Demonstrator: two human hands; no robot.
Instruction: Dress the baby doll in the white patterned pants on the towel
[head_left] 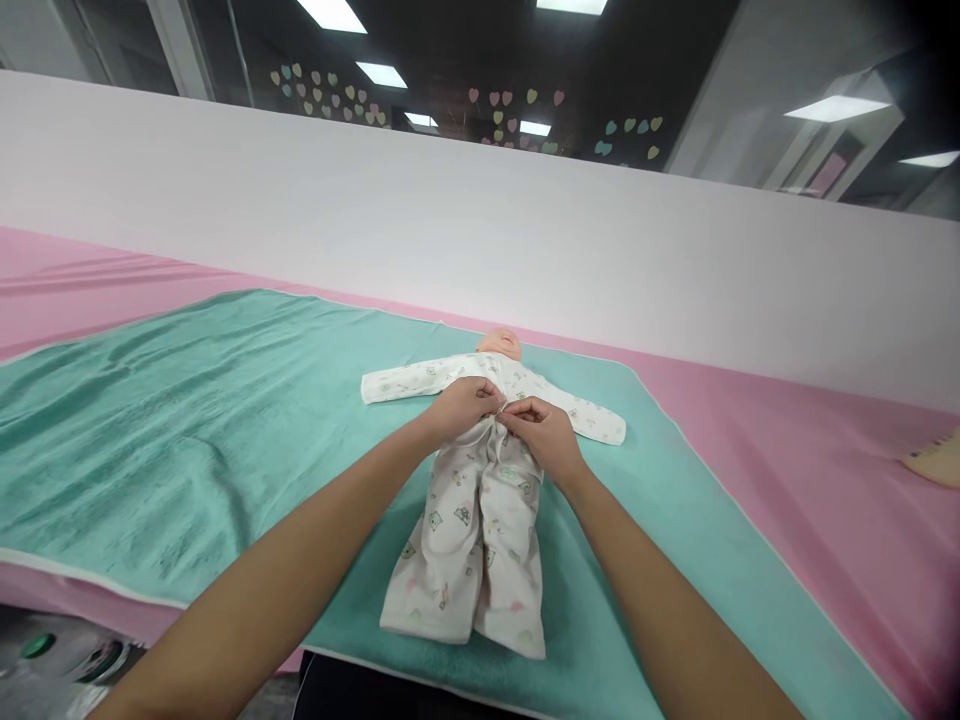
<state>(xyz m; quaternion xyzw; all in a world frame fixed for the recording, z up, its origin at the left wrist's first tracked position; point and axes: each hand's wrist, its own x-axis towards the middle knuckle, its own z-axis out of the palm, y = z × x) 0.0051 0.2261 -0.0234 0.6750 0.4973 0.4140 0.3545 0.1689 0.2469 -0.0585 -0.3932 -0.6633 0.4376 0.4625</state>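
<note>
A baby doll (500, 343) lies on its back with its arms out to the sides. It wears a white printed long-sleeved top (405, 381) and loose white printed trousers (457, 540) whose legs spread toward me. At the waist, my left hand (466, 405) pinches a thin white drawstring (495, 425). From the other side my right hand (541, 430) also has its fingertips closed on the drawstring, close against the left fingers. The fingers partly cover the waistband and the lower edge of the top.
Under the doll is a green towel (150, 420), wrinkled at the left, over a pink sheet (750, 430). Behind rises a low white wall (450, 220) topped by glass. A beige object (937, 462) shows at the right edge; a green-capped thing (37, 645) is at lower left.
</note>
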